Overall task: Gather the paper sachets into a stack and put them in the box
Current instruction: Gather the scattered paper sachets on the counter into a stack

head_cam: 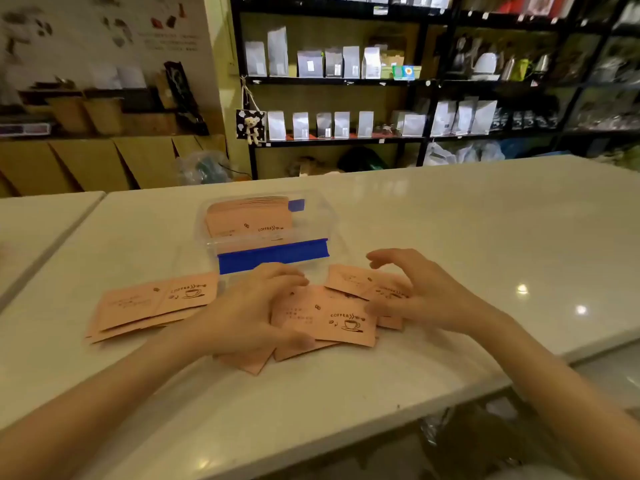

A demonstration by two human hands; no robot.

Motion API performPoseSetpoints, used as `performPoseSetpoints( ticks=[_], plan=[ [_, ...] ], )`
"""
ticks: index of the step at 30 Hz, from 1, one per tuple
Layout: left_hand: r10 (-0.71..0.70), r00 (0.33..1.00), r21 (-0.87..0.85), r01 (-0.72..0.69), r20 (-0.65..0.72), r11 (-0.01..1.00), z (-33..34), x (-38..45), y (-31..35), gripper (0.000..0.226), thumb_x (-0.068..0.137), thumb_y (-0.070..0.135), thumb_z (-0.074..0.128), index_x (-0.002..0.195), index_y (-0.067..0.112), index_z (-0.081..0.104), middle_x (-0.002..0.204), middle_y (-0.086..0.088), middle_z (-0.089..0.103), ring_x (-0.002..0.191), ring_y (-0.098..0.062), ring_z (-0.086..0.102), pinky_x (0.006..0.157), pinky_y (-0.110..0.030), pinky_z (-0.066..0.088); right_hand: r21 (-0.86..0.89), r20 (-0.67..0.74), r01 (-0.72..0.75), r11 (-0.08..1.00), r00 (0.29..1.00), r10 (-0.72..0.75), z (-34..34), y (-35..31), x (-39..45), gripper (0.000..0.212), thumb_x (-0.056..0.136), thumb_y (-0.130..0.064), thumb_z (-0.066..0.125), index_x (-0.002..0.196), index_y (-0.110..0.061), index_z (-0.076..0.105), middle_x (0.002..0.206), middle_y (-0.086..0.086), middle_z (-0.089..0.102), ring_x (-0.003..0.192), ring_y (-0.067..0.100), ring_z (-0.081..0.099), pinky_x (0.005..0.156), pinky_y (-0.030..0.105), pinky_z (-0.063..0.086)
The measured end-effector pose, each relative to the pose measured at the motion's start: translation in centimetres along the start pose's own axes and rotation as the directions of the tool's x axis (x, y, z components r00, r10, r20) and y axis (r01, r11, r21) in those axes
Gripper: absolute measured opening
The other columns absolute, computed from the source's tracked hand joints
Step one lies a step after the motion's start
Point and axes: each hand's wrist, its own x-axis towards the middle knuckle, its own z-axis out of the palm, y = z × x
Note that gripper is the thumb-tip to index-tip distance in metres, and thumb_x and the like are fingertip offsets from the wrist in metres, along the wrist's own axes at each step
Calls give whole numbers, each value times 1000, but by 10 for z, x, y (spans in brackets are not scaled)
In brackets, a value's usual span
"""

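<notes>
Several pink paper coffee sachets lie loose on the white counter. One small pile (156,303) sits to the left, and a spread of overlapping sachets (332,317) lies in the middle. My left hand (252,313) rests on the left part of that spread, fingers curled over a sachet edge. Over the right-hand sachets (360,280) hovers my right hand (412,292), fingers apart and bent, holding nothing. Behind them stands a clear plastic box (207,233) with blue clips; a stack of sachets (249,216) stands inside it.
The white counter (485,237) stretches far to the right and ends at a near edge by my arms. A second table (34,220) adjoins on the left. Black shelves (426,81) with bags and kettles fill the background.
</notes>
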Motion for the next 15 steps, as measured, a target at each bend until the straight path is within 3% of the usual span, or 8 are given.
performPoseSetpoints(
  ticks=[3,10,15],
  plan=[
    [7,1000,42,-8,18,999,1,2,-6,93,49,73,56,131,34,35,140,18,30,122,4,24,106,-23,23,31,26,-63,998,998,62,1,9,-2,68,69,-45,68,128,-30,38,130,-8,42,119,8,37,94,24,32],
    [32,998,-5,-33,-52,999,7,5,-13,87,48,76,55,124,35,44,130,21,39,120,3,32,103,-25,32,-88,-7,-43,995,999,43,5,25,-1,68,73,-48,62,131,-20,39,140,-3,34,130,9,19,100,20,16],
    [34,996,-17,-35,-80,999,2,1,-10,92,40,81,52,121,38,45,120,27,37,112,7,32,88,-13,36,-72,-27,-27,997,999,25,3,24,4,63,69,-44,69,123,-22,48,139,-3,36,129,9,23,100,21,19]
  ],
)
